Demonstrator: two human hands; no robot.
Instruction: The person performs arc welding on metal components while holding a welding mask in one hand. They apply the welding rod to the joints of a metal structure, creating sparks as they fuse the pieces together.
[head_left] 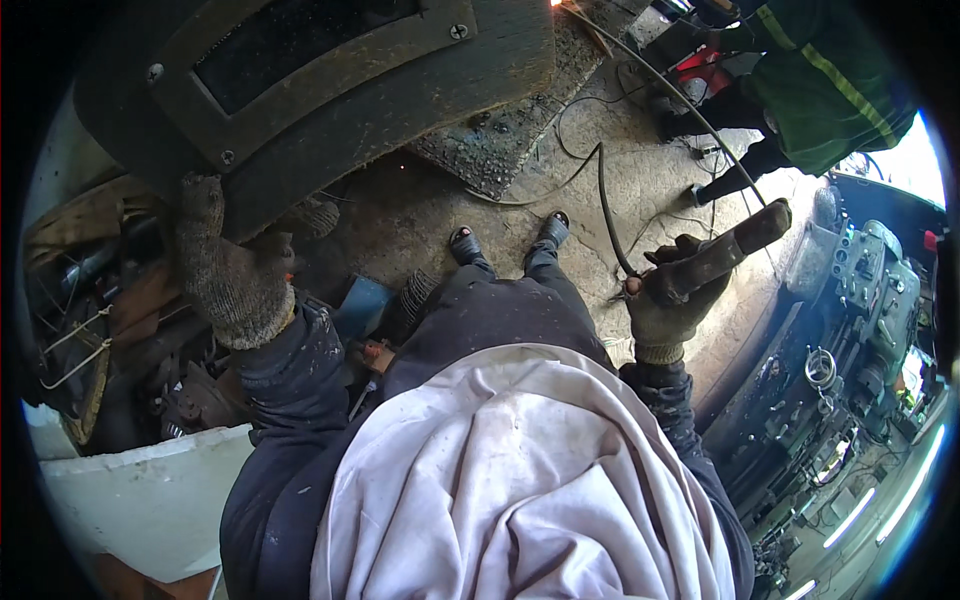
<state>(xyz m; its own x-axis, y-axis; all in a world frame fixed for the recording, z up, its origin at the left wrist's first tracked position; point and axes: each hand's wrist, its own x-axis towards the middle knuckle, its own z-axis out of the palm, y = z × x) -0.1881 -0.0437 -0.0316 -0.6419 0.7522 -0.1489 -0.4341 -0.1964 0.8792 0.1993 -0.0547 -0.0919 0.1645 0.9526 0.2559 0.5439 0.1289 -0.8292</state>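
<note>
My left hand [235,280], in a grey knitted work glove, is closed at the lower edge of a dark hand-held welding shield [400,95]. The grip itself is partly hidden. A dark window [290,45] is screwed into the shield, which fills the upper left. My right hand [670,315], gloved too, is wrapped round a dark, worn electrode holder [725,250]. From the holder's far end a long thin rod [690,105] runs up to the top edge, near a small orange glow [557,3]. A cable [606,210] leaves the holder's near end.
A rough, spattered metal slab [490,155] lies ahead of my feet on the concrete floor [440,195]. Cables cross that floor. At upper right stands a person in a green jacket [830,95]. Lathe-like machinery [860,300] is at right, and a scrap-filled white container [150,470] at left.
</note>
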